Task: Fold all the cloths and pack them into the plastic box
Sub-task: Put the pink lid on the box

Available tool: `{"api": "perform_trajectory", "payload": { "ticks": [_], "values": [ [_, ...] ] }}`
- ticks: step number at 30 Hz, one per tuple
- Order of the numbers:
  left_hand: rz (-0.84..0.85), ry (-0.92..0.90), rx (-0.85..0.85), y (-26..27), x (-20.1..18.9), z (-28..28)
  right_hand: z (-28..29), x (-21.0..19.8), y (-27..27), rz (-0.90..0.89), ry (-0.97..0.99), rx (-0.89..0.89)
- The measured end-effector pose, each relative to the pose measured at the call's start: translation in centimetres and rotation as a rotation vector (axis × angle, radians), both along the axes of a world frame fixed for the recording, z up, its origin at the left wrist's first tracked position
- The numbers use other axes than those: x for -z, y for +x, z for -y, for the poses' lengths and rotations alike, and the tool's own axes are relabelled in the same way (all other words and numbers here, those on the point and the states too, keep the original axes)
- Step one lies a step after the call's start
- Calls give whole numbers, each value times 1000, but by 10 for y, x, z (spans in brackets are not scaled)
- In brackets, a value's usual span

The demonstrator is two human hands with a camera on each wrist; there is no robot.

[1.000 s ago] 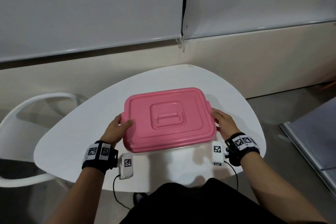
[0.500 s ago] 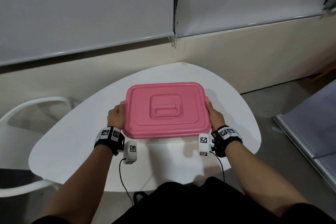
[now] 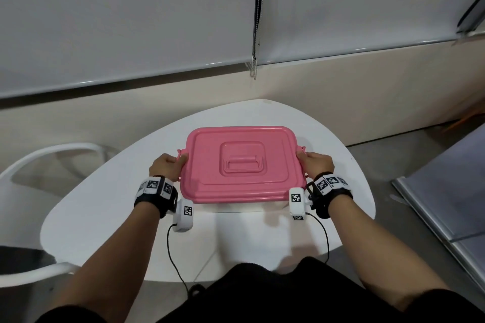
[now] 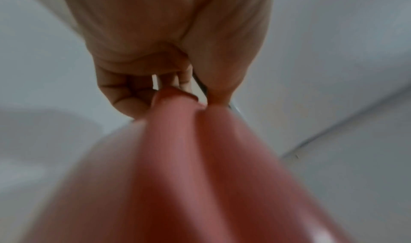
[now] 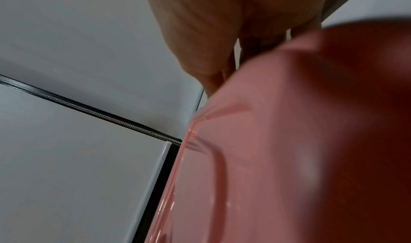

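A pink plastic box (image 3: pixel 241 165) with its lid on sits on the white table (image 3: pixel 105 204). My left hand (image 3: pixel 168 166) grips the box's left side handle, fingers curled around the pink edge (image 4: pixel 177 95). My right hand (image 3: pixel 316 164) grips the right side handle, the pink rim (image 5: pixel 255 106) filling much of the right wrist view. A recessed handle (image 3: pixel 242 161) sits in the middle of the lid. No cloths are visible; the box's inside is hidden by the lid.
A white chair (image 3: pixel 52 155) stands to the left of the table. A wall with roller blinds (image 3: pixel 131 21) and a hanging bead chain (image 3: pixel 254 34) is behind. Grey panels (image 3: pixel 446 191) lie on the floor at the right.
Both hands slid forward along the box's sides from the near corners to the side handles. The box now sits squarer to me and a little farther onto the table.
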State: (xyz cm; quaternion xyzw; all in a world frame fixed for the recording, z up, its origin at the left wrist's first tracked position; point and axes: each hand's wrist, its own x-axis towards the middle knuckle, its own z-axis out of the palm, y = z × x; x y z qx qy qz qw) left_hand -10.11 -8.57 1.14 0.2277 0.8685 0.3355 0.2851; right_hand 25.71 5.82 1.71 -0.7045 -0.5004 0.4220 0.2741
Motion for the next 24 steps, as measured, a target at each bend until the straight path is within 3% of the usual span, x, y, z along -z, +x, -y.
{"api": "perform_trajectory", "payload": {
  "ticks": [14, 21, 24],
  "values": [
    [-379, -76, 4, 26, -23, -5, -7, -14, -10, 215, -71, 40],
    [-349, -76, 130, 46, -18, 4, 2, -18, -19, 180, -42, 42],
    [-343, -2, 72, 59, -5, 8, 10, -11, -26, 223, -47, -17]
  ]
}}
